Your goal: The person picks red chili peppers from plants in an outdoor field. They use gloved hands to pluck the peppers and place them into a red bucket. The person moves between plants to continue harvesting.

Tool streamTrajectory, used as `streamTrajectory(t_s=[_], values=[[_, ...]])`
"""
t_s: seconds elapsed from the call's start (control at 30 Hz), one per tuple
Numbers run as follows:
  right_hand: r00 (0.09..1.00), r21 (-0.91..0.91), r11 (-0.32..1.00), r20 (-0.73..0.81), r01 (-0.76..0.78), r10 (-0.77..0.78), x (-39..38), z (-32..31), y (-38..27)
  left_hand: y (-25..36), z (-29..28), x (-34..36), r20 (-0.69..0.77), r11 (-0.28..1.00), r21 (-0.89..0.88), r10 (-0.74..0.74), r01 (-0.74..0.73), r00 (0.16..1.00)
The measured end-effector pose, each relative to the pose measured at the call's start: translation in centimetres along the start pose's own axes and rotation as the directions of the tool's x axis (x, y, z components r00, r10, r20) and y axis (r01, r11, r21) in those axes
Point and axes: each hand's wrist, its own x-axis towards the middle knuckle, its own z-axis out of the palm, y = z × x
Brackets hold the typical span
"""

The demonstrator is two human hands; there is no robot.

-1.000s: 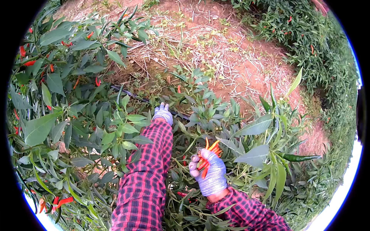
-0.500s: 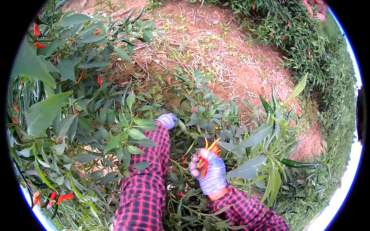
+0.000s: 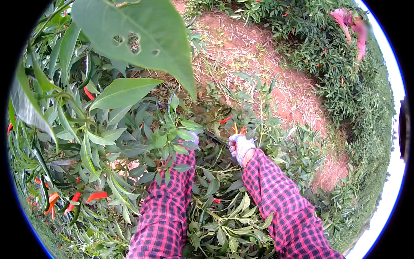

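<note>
My right hand (image 3: 241, 148), in a pale lavender knit glove, is closed around a bunch of chili peppers (image 3: 235, 128); only a few orange-red tips stick out above the fist. It is in among the pepper plants (image 3: 267, 138), right of centre. A loose red chili (image 3: 225, 119) shows in the foliage just beyond this fist. My left hand (image 3: 194, 139), gloved alike, reaches into a plant left of centre. Green leaves (image 3: 166, 140) cover most of it, and its fingers are hidden.
A big holed leaf (image 3: 138, 43) hangs close at upper left. Red chilies (image 3: 97, 196) hang at lower left. A straw-strewn soil path (image 3: 258, 56) runs between the rows. Another person in pink (image 3: 345, 23) is at the far row, upper right.
My right hand has moved forward and slightly right with the chili peppers in it. My left hand has gone further behind leaves. The view has shifted, bringing the holed leaf closer.
</note>
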Motion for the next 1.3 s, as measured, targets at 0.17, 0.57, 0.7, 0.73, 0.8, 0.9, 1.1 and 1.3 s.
streamTrajectory(t_s=[0.17, 0.57, 0.7, 0.73, 0.8, 0.9, 1.1, 1.3], values=[[0.992, -0.126, 0.992, -0.125, -0.005, -0.011, -2.3, -0.4, 3.2, 1.8, 0.6, 3.6, 0.011, 0.980, 0.096, -0.174, 0.172, 0.985], [0.997, 0.183, 0.980, -0.014, 0.077, -0.076, -5.3, -2.1, 4.2, 2.6, -0.6, 5.2, 0.387, 0.928, 0.354, -0.258, 0.116, 0.885], [0.994, 0.212, 0.972, 0.007, 0.104, -0.107, -4.9, -2.9, 3.2, 4.4, -3.4, 3.1, 0.466, 0.961, 0.272, -0.181, 0.054, 0.866], [0.995, 0.194, 0.976, 0.001, 0.101, -0.103, -4.5, -2.7, 2.8, 4.5, -4.2, 2.3, 0.469, 0.972, 0.226, -0.166, 0.064, 0.868], [0.997, 0.214, 0.973, -0.010, 0.080, -0.080, -3.5, -2.5, 2.1, 4.6, -5.3, 1.3, 0.401, 0.977, 0.208, -0.129, 0.047, 0.907], [0.991, 0.144, 0.981, -0.048, 0.129, -0.123, -2.6, -1.2, 1.9, 1.4, -4.1, 0.2, 0.319, 0.961, -0.255, 0.184, -0.102, 0.930], [0.971, -0.100, 0.966, 0.020, 0.239, -0.238, -0.5, -0.3, 0.9, 0.5, -3.8, 0.2, 0.107, 0.879, -0.455, 0.214, -0.143, 0.971], [0.974, -0.577, 0.804, -0.060, 0.146, -0.220, -0.4, 5.1, 0.0, 0.5, -4.0, -4.0, 0.031, 0.292, -0.953, -0.152, 0.075, 0.988]])
